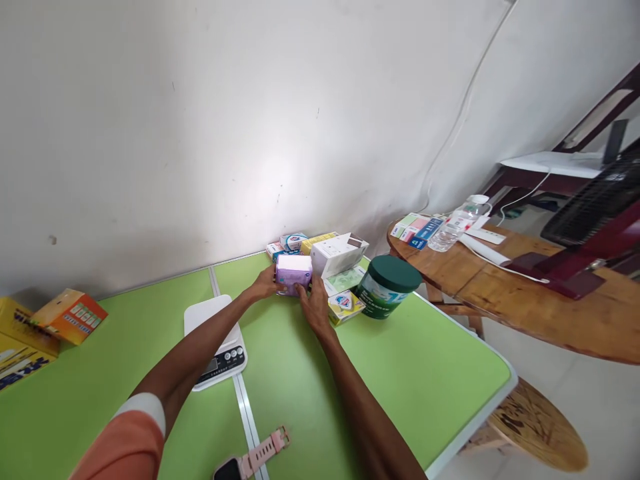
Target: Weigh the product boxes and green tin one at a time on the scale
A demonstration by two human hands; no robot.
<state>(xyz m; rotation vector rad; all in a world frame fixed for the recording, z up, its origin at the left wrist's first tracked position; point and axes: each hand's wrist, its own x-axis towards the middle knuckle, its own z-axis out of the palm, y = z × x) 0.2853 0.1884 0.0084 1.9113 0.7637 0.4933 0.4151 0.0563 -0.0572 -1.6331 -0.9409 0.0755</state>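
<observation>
Purple pkg [293, 277] x1, 2-hand grip [315, 307]

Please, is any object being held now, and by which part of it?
Yes, the purple-and-white package, held by its opposite sides: the left grip at its left side, the right grip at its right.

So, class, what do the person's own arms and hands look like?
The left arm wears a coral sleeve with a white cuff; the right arm shows no sleeve in view. Left hand and right hand show no gloves.
</observation>
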